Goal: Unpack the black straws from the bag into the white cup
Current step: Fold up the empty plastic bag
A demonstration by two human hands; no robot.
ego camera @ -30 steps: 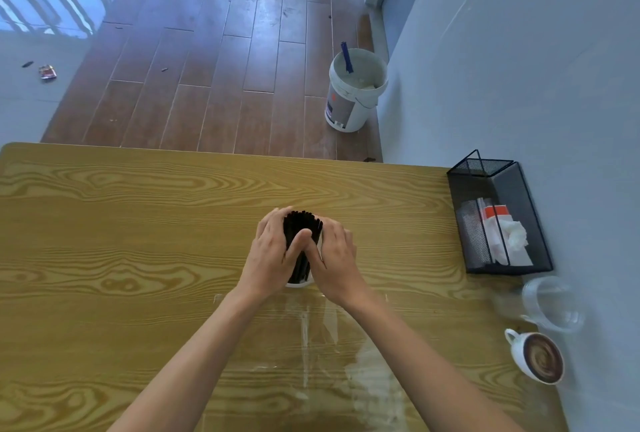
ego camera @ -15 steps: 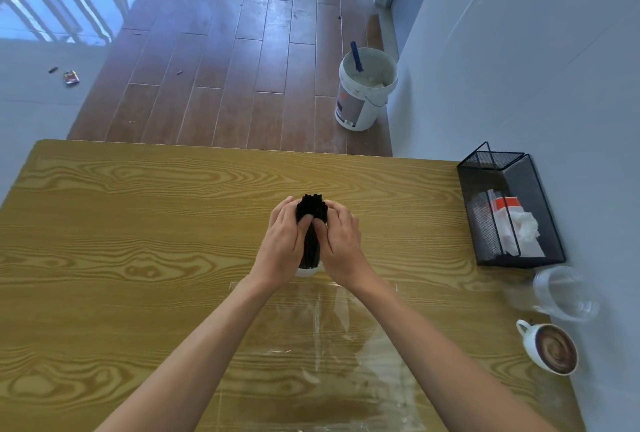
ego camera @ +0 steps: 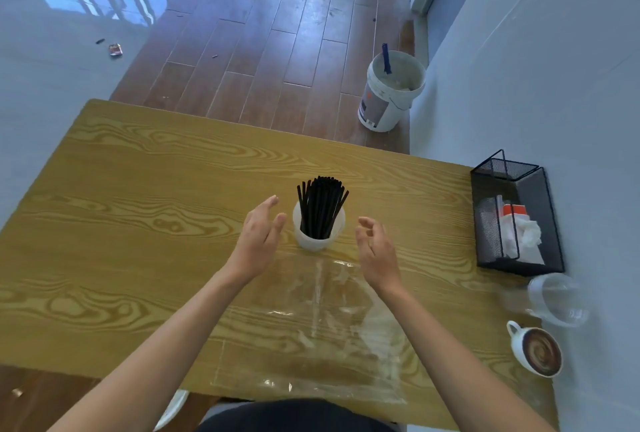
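The bench is glossy wood grain; the bag is clear, crinkled film (catching glare). Matt black straws fill a smooth white cup.

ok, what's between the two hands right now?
In the head view, the white cup holding the black straws stands between the left hand and the right hand. Neither hand touches it; bare table shows in the gaps.

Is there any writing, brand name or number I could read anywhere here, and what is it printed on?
None can be read.
White bucket on the floor: a label with a red mark, too blurred to read.
Packet in the black mesh basket: orange-red band, no legible text.
Small wrapper on the floor: too small.
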